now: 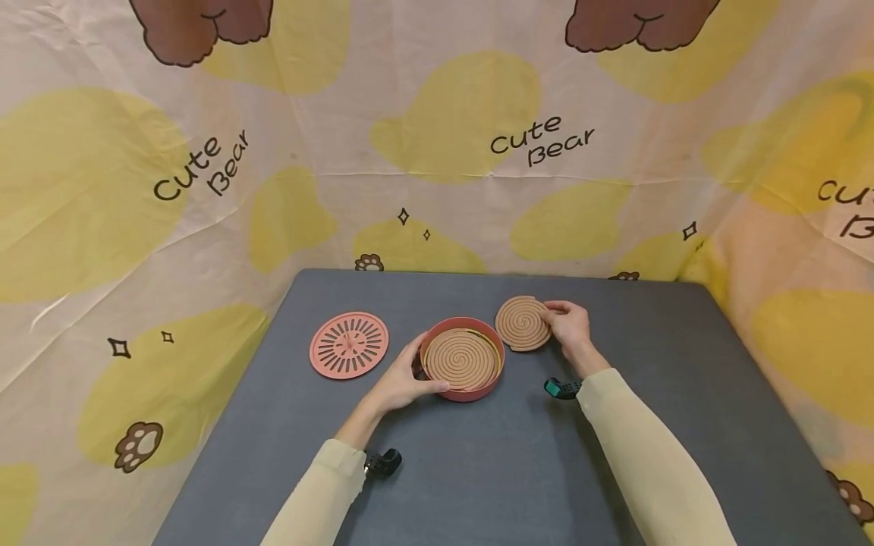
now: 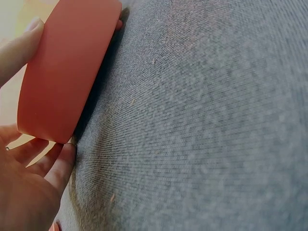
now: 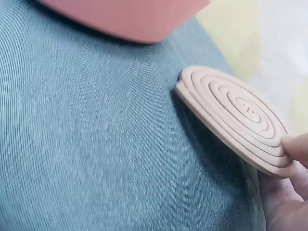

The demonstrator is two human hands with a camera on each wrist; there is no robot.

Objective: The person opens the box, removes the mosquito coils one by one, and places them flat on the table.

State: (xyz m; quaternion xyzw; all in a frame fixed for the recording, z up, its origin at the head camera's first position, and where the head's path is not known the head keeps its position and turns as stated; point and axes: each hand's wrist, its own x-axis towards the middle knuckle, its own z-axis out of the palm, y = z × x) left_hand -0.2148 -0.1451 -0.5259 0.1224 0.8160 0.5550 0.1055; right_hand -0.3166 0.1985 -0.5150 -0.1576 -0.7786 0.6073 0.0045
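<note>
My left hand [image 1: 401,385] grips the side of a round red tin [image 1: 470,396], its thumb at the near rim and its fingers round the left wall. Inside the tin lies a tan mosquito coil [image 1: 461,359], with a yellowish strip showing along its right edge. In the left wrist view the red wall [image 2: 70,67] sits between thumb and fingers. To the right of the tin, my right hand [image 1: 570,327] pinches the right edge of another mosquito coil [image 1: 523,324]. The right wrist view shows that coil [image 3: 236,118] tilted, with a shadow on the cloth below it.
A round, slotted red lid [image 1: 349,345] lies on the grey table [image 1: 492,470] left of the tin. Behind the table hangs a patterned cloth [image 1: 451,114]. Dark straps [image 1: 384,463] are on both wrists.
</note>
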